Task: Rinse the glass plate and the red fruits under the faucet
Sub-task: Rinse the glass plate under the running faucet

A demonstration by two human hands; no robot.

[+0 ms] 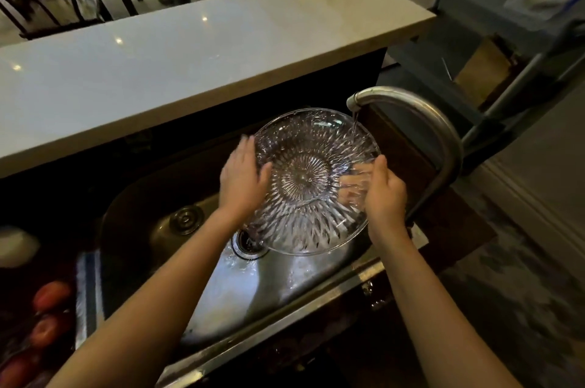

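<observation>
Both hands hold the cut-glass plate (pixel 311 181) tilted over the sink (pixel 285 286): left hand (pixel 242 180) flat at nine o'clock, right hand (pixel 384 189) gripping three o'clock, faucet (pixel 421 121) stream striking its upper-right rim.

Faucet (pixel 437 134) arches beside plate (pixel 304 216); sink (pixel 133 229) left open.

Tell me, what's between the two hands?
The glass plate, in the head view. The left hand lies flat on its left side and the right hand grips its right rim, while water from the faucet lands on it above the sink.
</observation>
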